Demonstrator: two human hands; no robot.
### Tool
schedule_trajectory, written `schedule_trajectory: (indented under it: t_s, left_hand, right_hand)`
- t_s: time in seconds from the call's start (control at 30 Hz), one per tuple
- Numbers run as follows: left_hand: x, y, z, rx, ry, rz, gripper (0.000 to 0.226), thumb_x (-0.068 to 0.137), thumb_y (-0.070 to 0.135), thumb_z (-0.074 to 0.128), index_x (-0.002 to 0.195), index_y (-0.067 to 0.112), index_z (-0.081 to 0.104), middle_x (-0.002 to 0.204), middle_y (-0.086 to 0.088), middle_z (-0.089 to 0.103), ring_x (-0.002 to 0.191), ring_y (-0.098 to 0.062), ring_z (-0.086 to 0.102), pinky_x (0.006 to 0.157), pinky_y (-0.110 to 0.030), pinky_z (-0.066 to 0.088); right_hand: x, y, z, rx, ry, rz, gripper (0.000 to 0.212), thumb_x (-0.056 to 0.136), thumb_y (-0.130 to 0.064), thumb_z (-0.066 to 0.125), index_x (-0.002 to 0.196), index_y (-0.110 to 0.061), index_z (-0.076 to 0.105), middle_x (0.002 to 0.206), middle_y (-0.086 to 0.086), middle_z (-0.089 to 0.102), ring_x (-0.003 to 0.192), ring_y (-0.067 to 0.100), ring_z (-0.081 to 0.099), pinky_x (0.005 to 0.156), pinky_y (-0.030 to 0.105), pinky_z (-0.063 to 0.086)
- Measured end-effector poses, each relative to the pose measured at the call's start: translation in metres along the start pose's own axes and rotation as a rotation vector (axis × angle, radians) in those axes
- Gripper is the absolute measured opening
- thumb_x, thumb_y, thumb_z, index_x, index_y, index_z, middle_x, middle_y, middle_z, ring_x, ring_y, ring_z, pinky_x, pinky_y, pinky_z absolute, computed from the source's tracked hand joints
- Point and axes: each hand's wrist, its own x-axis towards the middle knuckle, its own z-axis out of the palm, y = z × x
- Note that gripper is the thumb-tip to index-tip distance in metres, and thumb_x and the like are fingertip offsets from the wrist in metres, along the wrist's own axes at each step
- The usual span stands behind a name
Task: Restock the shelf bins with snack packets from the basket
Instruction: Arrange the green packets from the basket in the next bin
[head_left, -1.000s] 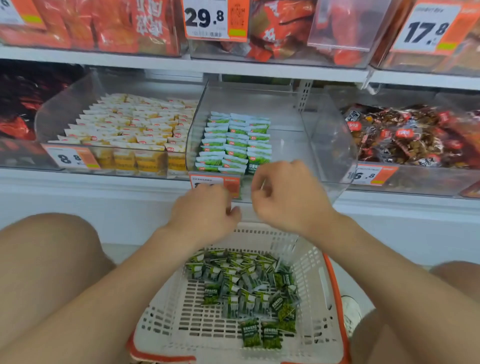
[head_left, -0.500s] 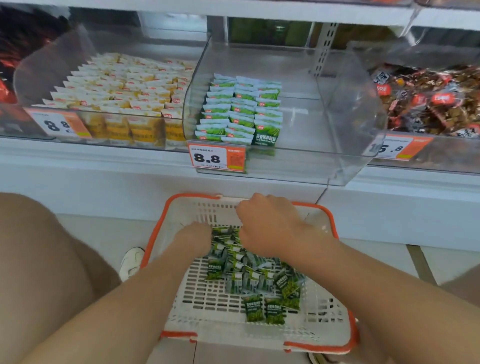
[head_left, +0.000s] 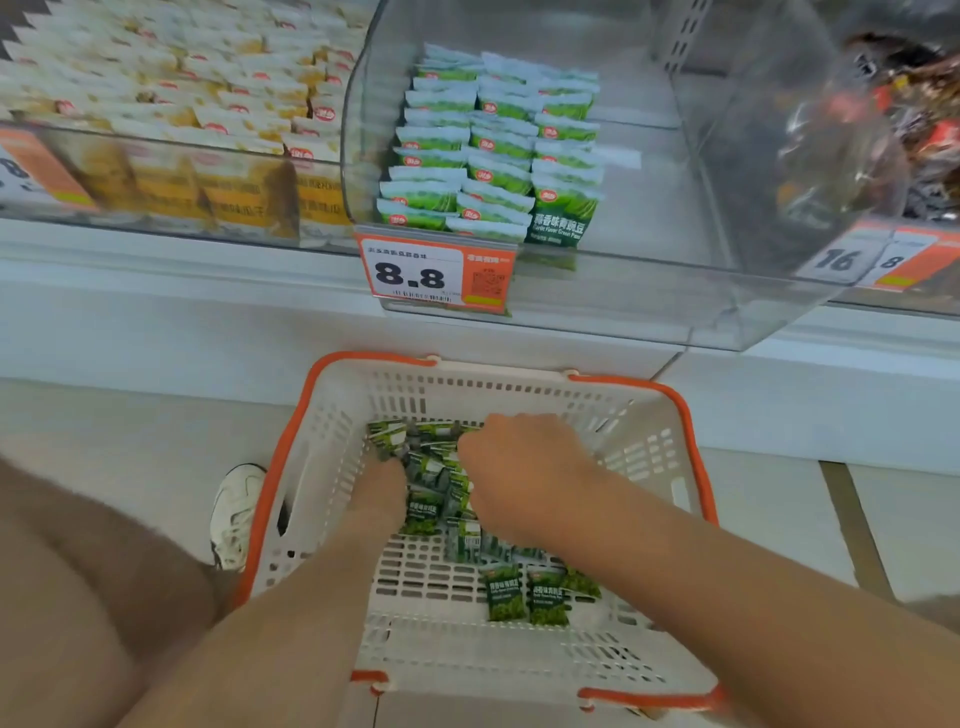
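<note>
**Restocking in progress: both hands in the basket**

At far left, a bin of yellow packets (head_left: 208, 130) is seen well filled. Beside it, the clear shelf bin (head_left: 675, 291) holds green-and-white snack packets (head_left: 488, 156) in tidy rows on its left side only; its right half is bare, so the task is judged partly done. On its front a price tag (head_left: 436, 275) reads "8.8", and the frontmost packet is printed "Garlic Flavor Green Peas". Below, on the floor, the white basket (head_left: 644, 415) with orange rim contains a loose heap of green packets (head_left: 498, 592), which remain to be shelved. The left hand (head_left: 382, 486) is sunk among them, its grasp hidden. The right hand (head_left: 524, 473) is curled downward over the heap; whether packets are held cannot be told. At far right, a tag shows "16".
</note>
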Motion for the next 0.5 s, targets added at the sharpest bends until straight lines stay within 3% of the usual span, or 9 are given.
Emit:
schedule_trajectory:
  t_s: [0.1, 0.27, 0.33, 0.43, 0.5]
  left_hand:
    - [-0.003, -0.003, 0.0, -0.026, -0.012, 0.004, 0.022, 0.102, 0.003, 0.052, 0.122, 0.008, 0.059, 0.127, -0.015, 0.063, 0.115, -0.03, 0.063, 0.094, -0.036, 0.052]
    - [-0.019, 0.002, -0.028, -0.177, 0.085, 0.015, 0.038, 0.1, 0.013, 0.057, 0.139, 0.01, 0.058, 0.135, -0.013, 0.063, 0.124, -0.032, 0.061, 0.1, -0.039, 0.051]
    - [-0.031, 0.011, -0.051, -0.265, 0.048, 0.095, 0.038, 0.103, 0.019, 0.056, 0.14, 0.012, 0.059, 0.135, -0.012, 0.063, 0.126, -0.031, 0.059, 0.101, -0.037, 0.047]
    - [-0.054, 0.028, -0.084, -0.417, -0.089, 0.253, 0.013, 0.102, 0.025, 0.058, 0.108, 0.014, 0.063, 0.104, -0.007, 0.056, 0.097, -0.027, 0.062, 0.093, -0.039, 0.051]
    - [-0.073, 0.038, -0.107, -0.516, -0.164, 0.329, 0.017, 0.099, 0.026, 0.063, 0.101, 0.009, 0.063, 0.095, -0.007, 0.057, 0.084, -0.026, 0.066, 0.082, -0.043, 0.059]
  right_hand:
    - [-0.002, 0.003, -0.001, -0.022, -0.053, -0.002, 0.024, 0.097, -0.018, 0.057, 0.075, -0.019, 0.047, 0.077, 0.001, 0.045, 0.06, 0.018, 0.045, 0.048, 0.029, 0.027]
    - [-0.013, 0.014, -0.016, -0.01, -0.119, -0.008, 0.003, 0.101, -0.018, 0.053, 0.099, -0.016, 0.053, 0.081, 0.002, 0.042, 0.067, 0.021, 0.048, 0.053, 0.032, 0.035]
    - [-0.021, 0.02, -0.023, 0.018, -0.134, -0.011, 0.005, 0.099, -0.011, 0.05, 0.101, -0.016, 0.051, 0.083, 0.001, 0.043, 0.072, 0.021, 0.052, 0.057, 0.034, 0.041]
    - [-0.034, 0.031, -0.031, 0.075, -0.129, -0.011, 0.018, 0.097, -0.004, 0.048, 0.108, -0.015, 0.056, 0.089, 0.002, 0.049, 0.075, 0.021, 0.056, 0.055, 0.032, 0.042]
    - [-0.044, 0.036, -0.039, 0.102, -0.096, -0.015, 0.032, 0.096, -0.003, 0.051, 0.122, -0.019, 0.059, 0.103, 0.005, 0.054, 0.085, 0.026, 0.061, 0.064, 0.036, 0.051]
